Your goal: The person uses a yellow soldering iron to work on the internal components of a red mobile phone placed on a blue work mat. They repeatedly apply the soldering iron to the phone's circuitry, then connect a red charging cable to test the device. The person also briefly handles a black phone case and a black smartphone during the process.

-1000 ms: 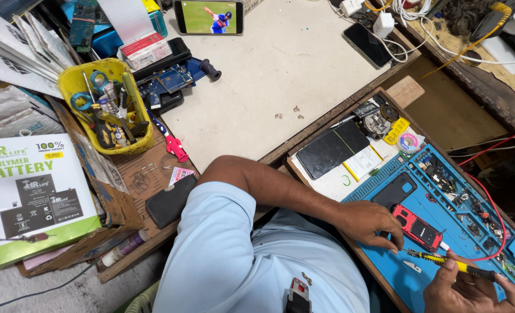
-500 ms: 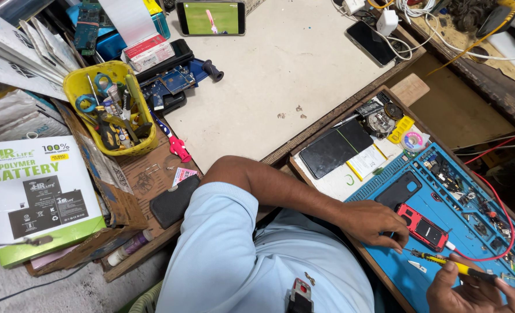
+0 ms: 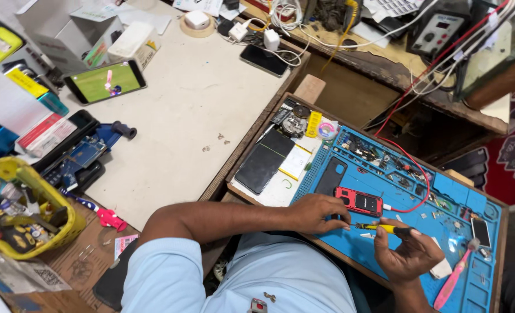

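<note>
Small red phone (image 3: pixel 360 202) was steadied by left hand (image 3: pixel 317 213); yellow screwdriver (image 3: pixel 382 228) was clamped in right hand (image 3: pixel 409 253). Judged light, rigid, fragile; best held by edges.

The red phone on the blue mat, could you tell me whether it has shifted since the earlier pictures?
No. The red phone lies at the same spot on the blue mat, just right of the dark phone back, left hand at its left end; only the camera moved.

Phone repair workshop, blue repair mat (image 3: pixel 460 208), opened phones, tangled cables (image 3: pixel 292 23), yellow tool basket (image 3: pixel 19 208)
</note>
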